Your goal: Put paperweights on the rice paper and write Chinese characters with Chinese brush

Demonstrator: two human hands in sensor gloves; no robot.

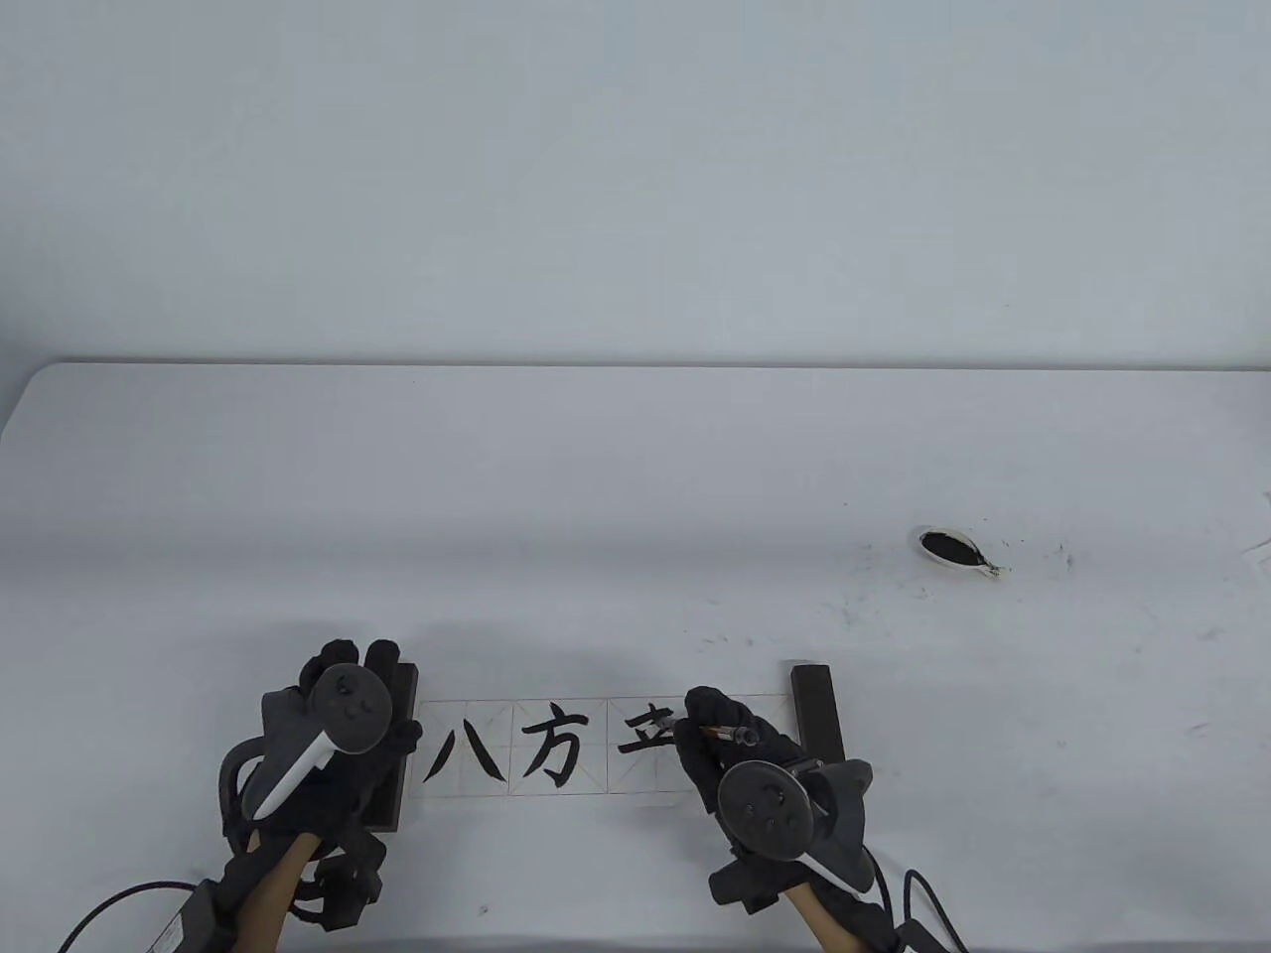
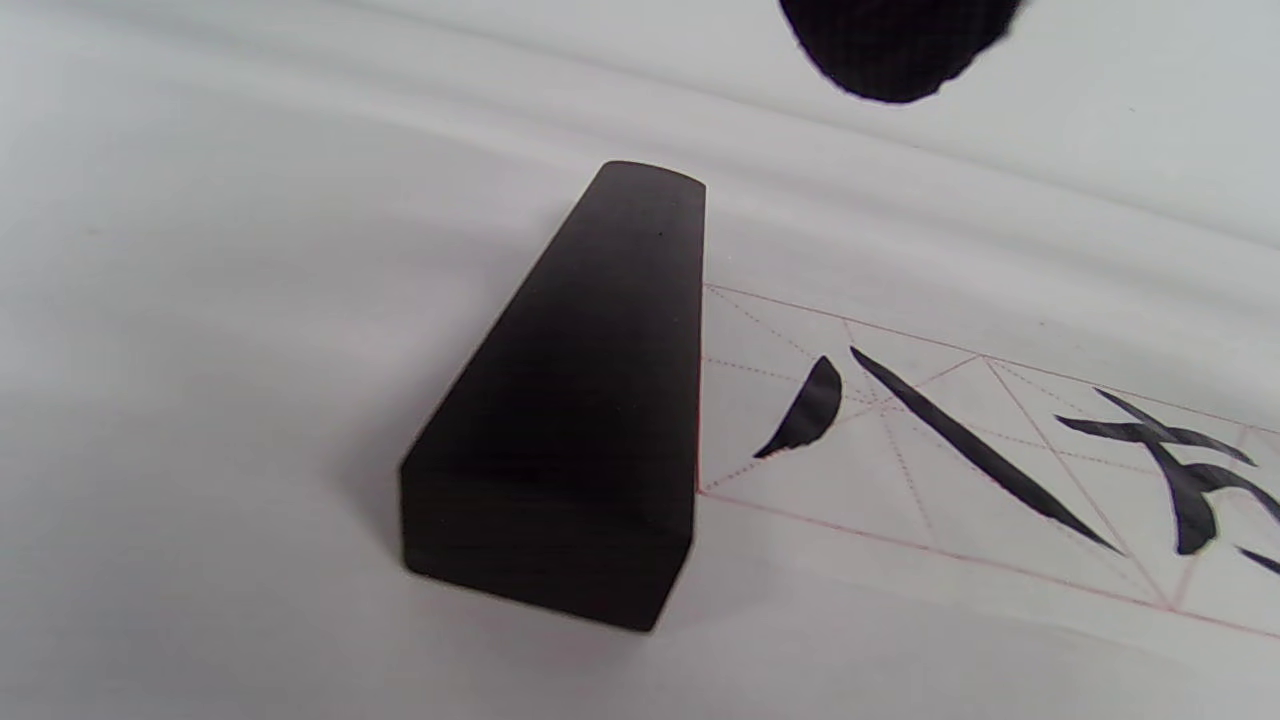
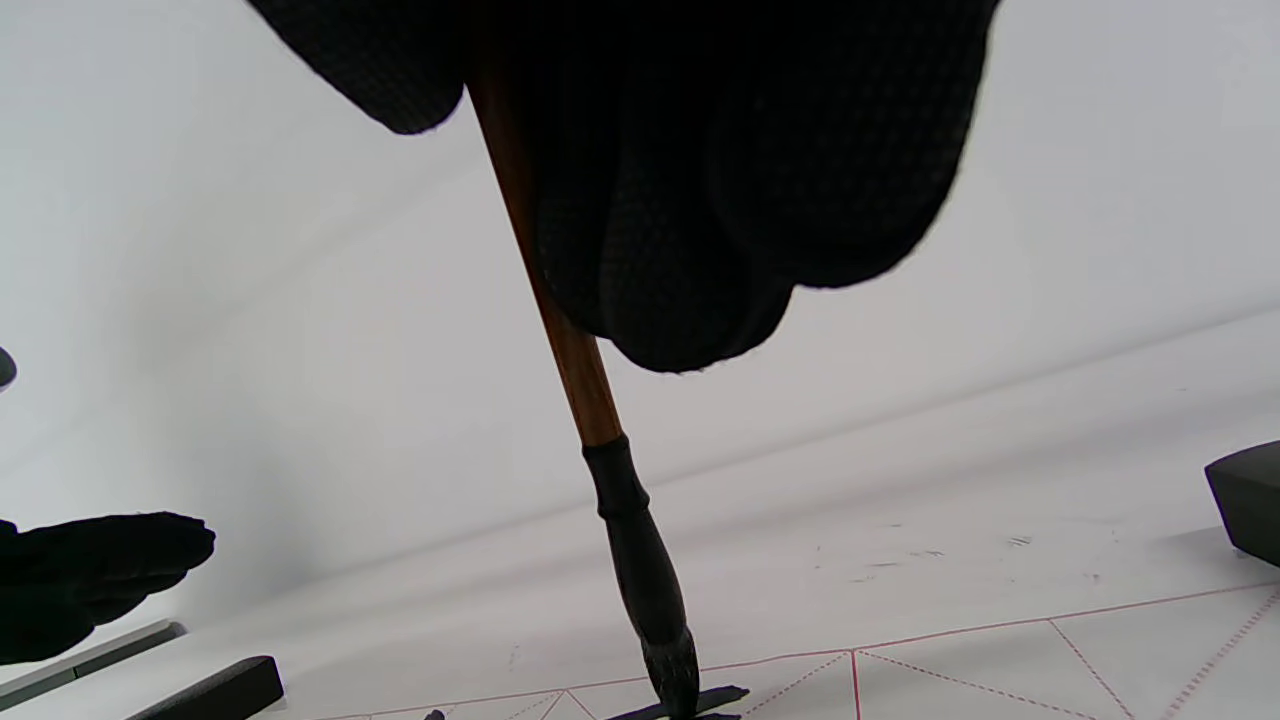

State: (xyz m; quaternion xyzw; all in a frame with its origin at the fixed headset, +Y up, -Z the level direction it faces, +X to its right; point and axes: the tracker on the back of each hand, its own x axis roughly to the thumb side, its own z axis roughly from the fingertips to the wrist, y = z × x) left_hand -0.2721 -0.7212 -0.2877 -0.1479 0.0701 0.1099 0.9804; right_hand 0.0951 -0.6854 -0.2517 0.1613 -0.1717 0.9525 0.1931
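I am gripping the brush (image 3: 560,330) in my right hand (image 1: 735,745), fingers curled round its brown shaft, the black tip touching a wet stroke on the rice paper (image 1: 586,784). The paper is lying along the table's (image 1: 635,476) near edge, with ink characters filling three of its red-lined squares. My left hand (image 1: 338,725) is hovering, fingers relaxed, over the left paperweight (image 2: 570,420), which is sitting on the paper's left end. The right paperweight (image 1: 819,710) is lying at the paper's right end. An ink dish (image 1: 951,549) is sitting toward the table's right edge.
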